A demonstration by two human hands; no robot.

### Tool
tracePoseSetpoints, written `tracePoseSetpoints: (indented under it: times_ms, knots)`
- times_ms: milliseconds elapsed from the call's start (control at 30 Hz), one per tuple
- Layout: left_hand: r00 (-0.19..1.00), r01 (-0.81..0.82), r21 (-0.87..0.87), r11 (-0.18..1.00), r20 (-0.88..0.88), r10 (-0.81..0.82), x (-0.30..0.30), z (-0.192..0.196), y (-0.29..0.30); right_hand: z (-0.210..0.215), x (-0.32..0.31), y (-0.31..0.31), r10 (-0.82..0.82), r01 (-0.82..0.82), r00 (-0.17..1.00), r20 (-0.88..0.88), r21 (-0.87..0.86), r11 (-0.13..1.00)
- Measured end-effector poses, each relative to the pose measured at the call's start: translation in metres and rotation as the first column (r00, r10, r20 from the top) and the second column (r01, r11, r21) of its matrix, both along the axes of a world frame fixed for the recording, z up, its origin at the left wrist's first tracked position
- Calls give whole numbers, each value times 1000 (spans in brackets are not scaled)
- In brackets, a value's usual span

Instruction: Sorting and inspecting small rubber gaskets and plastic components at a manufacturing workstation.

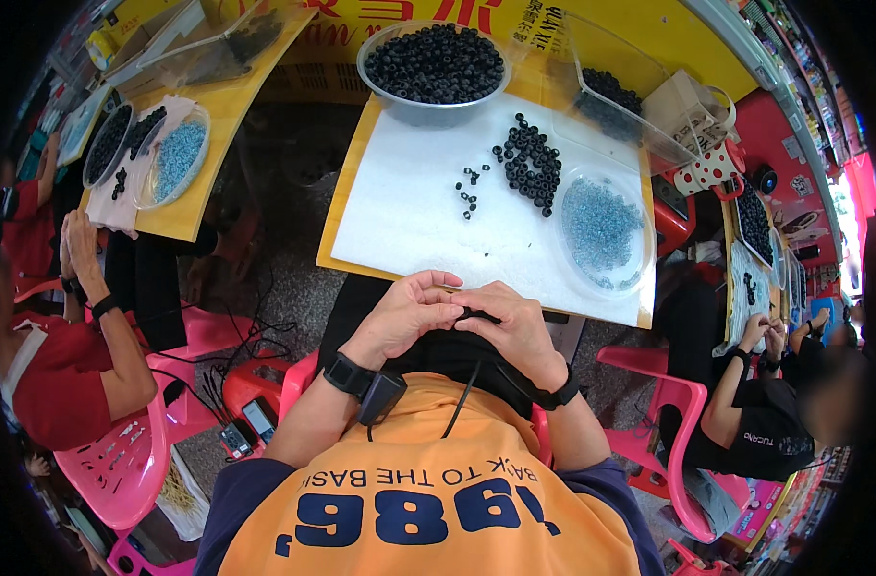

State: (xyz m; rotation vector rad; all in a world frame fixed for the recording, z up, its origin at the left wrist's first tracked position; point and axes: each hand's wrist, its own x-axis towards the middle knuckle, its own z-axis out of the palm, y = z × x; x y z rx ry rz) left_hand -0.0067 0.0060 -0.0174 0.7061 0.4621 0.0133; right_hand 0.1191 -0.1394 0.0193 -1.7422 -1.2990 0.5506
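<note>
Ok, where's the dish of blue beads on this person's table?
In the head view, the dish of blue beads sits on the white sheet at the table's right side, just right of the loose pile of black rings, beyond the right hand.

Left hand [400, 317] and right hand [515, 326] meet over the lap, fingers [457, 309] pinching a small black part [476, 314]. Beyond them, a surface [409, 221] carries loose black rings [529, 163] and a dish of blue pieces [603, 230].

A yellow banner [592, 24] with red characters behind the tables — a small dark screen device [261, 420] on the floor, lower left
</note>
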Motion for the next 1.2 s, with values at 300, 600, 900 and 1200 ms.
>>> tracePoseSetpoints:
  times_ms: [300, 600, 900, 1200]
  knots:
    - [991, 132, 15, 991, -21, -132, -6, -15, 8, -14, -7, 1, 26, -31, 992, 127, 39, 999]
    - [992, -126, -226, 966, -5, 129, 6, -18, -2, -3, -9, 12, -284, 287, 957, -65, 30, 958]
    - [988, -151, -397, 905, -72, 133, 4, -27, -4, -8, -11, 12, -301, 301, 953, -17, 116, 946]
    - [985, -171, -408, 897, -80, 151, 3, -22, -7, -3, -11, 8, -290, 292, 956, -31, 96, 952]
